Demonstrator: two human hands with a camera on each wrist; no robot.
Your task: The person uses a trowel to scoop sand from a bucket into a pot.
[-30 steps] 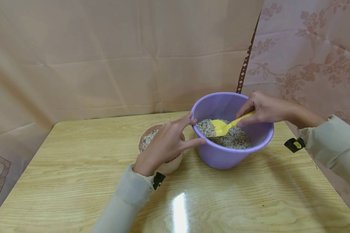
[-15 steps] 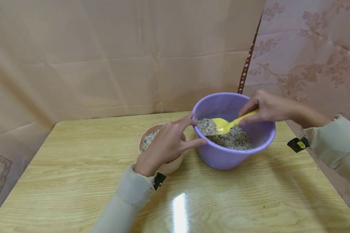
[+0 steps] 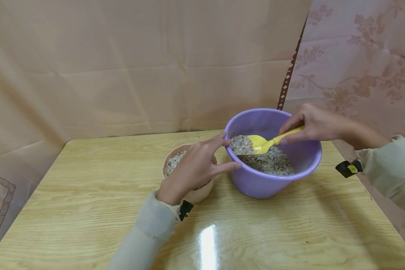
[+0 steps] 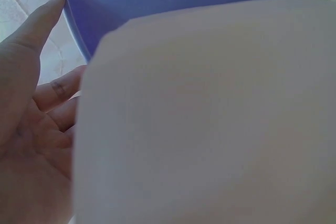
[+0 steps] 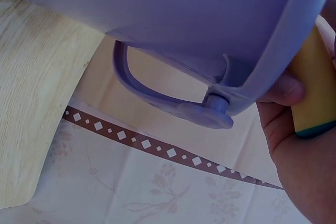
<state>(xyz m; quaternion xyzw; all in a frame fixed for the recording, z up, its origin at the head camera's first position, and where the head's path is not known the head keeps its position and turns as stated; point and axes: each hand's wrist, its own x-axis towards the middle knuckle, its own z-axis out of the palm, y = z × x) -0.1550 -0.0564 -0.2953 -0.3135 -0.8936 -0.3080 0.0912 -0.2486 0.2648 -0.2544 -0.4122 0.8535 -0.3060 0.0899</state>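
Observation:
A purple bucket (image 3: pixel 258 187) holds grey gravel (image 3: pixel 275 163). Inside it, my right hand (image 3: pixel 317 122) grips the handle of a yellow toy shovel (image 3: pixel 264 145), whose blade carries a heap of gravel near the left rim. My left hand (image 3: pixel 194 165) reaches over a cream pot (image 3: pixel 202 193), also with gravel in it, and touches the bucket's left rim with thumb and fingertip. Its fingers are mostly straight. In the left wrist view a pale surface, probably the pot (image 4: pixel 205 119), hides much. The right wrist view shows the shovel handle (image 5: pixel 312 87) held behind the rim.
Both containers stand on a wooden table (image 3: pixel 98 198), the pot just left of the bucket. A beige cloth (image 3: pixel 138 67) hangs behind, with a floral cloth (image 3: pixel 368 63) at the right. The bucket's carrying handle (image 5: pixel 152 95) hangs at its side.
The shovel with its gravel has risen slightly and moved a little to the right with my right hand. My left hand stays on the rim.

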